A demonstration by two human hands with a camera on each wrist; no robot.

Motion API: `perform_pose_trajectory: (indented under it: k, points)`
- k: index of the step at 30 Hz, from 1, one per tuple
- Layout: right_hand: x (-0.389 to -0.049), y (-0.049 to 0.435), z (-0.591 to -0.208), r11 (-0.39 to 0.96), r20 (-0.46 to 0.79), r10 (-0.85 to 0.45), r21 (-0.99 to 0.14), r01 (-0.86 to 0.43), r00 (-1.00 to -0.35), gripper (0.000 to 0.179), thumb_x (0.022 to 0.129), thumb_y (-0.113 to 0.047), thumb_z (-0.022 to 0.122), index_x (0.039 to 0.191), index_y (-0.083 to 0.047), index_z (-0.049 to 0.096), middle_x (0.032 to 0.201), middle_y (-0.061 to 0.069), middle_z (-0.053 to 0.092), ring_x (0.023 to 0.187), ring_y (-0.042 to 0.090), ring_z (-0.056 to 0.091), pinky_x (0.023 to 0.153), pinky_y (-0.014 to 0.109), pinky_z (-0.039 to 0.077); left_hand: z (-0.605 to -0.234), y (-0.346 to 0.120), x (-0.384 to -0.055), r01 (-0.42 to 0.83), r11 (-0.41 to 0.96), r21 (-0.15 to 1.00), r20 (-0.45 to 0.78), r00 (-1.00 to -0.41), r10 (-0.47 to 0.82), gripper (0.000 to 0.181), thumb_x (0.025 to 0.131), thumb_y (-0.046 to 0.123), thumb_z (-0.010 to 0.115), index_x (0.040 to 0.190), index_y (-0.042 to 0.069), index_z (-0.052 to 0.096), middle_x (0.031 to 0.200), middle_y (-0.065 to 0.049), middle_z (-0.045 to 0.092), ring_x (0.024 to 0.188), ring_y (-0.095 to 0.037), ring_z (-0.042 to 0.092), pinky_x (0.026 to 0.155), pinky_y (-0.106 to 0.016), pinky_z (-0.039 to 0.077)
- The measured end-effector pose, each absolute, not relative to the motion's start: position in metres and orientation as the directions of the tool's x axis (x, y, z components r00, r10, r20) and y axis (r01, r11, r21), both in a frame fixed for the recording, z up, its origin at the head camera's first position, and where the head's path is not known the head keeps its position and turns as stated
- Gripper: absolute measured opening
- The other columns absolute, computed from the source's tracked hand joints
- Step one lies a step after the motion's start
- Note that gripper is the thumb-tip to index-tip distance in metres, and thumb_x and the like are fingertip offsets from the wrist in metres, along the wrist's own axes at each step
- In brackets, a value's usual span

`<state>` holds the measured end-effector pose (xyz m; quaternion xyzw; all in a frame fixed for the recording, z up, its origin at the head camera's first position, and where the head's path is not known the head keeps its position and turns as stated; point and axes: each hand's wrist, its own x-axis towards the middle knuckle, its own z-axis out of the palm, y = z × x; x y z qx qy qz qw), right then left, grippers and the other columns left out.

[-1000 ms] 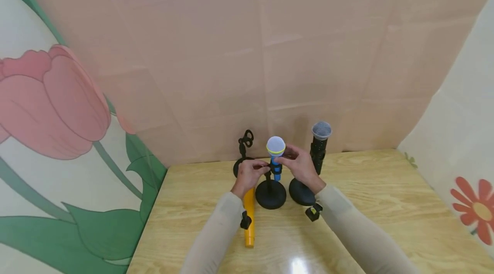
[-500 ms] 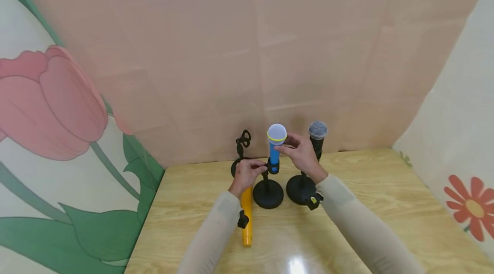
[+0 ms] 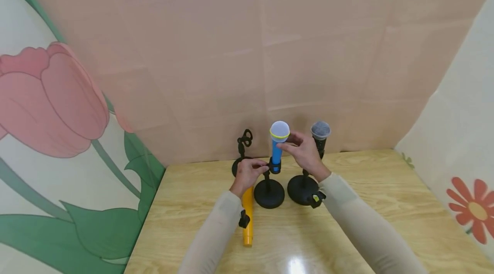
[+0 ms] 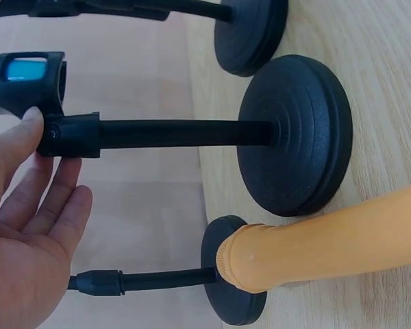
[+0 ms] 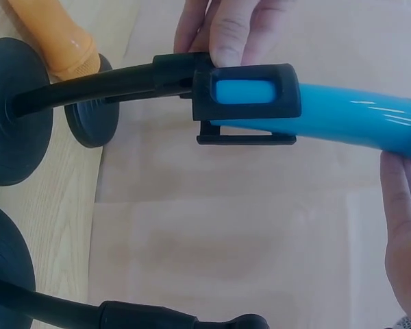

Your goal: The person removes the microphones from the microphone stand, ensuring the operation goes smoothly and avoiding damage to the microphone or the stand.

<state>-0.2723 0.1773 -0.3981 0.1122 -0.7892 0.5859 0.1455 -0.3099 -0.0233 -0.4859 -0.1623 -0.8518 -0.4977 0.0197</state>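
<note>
A blue microphone (image 3: 276, 152) with a white head and a yellow ring stands almost upright, its lower end inside the black clip (image 5: 288, 92) of the middle microphone stand (image 4: 185, 133). My right hand (image 3: 306, 157) holds the microphone just below its head, thumb and fingers on the blue handle. With thumb and fingertips, my left hand (image 3: 248, 176) pinches the stand at the joint under the clip. The blue handle shows through the clip's window in the right wrist view. The stand's round base (image 3: 269, 194) rests on the table.
On the right, a black microphone (image 3: 320, 132) with a silver head sits in another stand, partly behind my right hand. A third stand (image 3: 245, 140) with a bare clip is at the back left. An orange microphone (image 3: 248, 222) lies under my left wrist on the wooden table (image 3: 193, 205).
My right hand has raised the blue microphone within the clip; its lower end stuck out below the clip before and now sits inside it. My left hand has stayed on the stand.
</note>
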Motion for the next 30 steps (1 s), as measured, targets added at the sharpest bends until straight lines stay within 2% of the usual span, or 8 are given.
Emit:
perform_pose_trajectory:
  k: [3,14,30]
  points:
    - [-0.266,0.176,-0.390,0.308,0.371,-0.010,-0.883,-0.356,-0.929,0.043,0.090,-0.006,0.074,0.128,0.010,0.060,0.116,0.028,0.067,0.108,0.040,0.065,0.096,0.052,0.050,-0.486,-0.023,-0.310,0.299,0.449,0.842,0.199,-0.946,0.257,0.012,0.087,0.020,0.079,0.095,0.011,0.081,0.095,0.004,0.076,0.091,-0.013,0.068,0.086,-0.032,0.055]
    - [-0.289,0.186,-0.410,0.274,0.391,0.012,-0.887,-0.373,-0.920,0.049,0.087,-0.018,0.080,0.128,0.003,0.063,0.116,0.022,0.069,0.107,0.034,0.066,0.097,0.051,0.050,-0.485,-0.022,-0.310,0.275,0.442,0.853,0.181,-0.953,0.245,0.012,0.087,0.019,0.079,0.095,0.011,0.081,0.094,0.004,0.076,0.086,-0.011,0.068,0.083,-0.029,0.056]
    - [-0.289,0.189,-0.399,0.276,0.393,0.011,-0.885,-0.375,-0.920,0.050,0.087,-0.016,0.079,0.130,0.003,0.062,0.117,0.022,0.069,0.108,0.032,0.065,0.099,0.049,0.049,-0.485,-0.023,-0.309,0.274,0.423,0.864,0.176,-0.951,0.256,0.012,0.088,0.016,0.078,0.097,0.011,0.081,0.096,0.002,0.076,0.084,-0.011,0.069,0.081,-0.029,0.057]
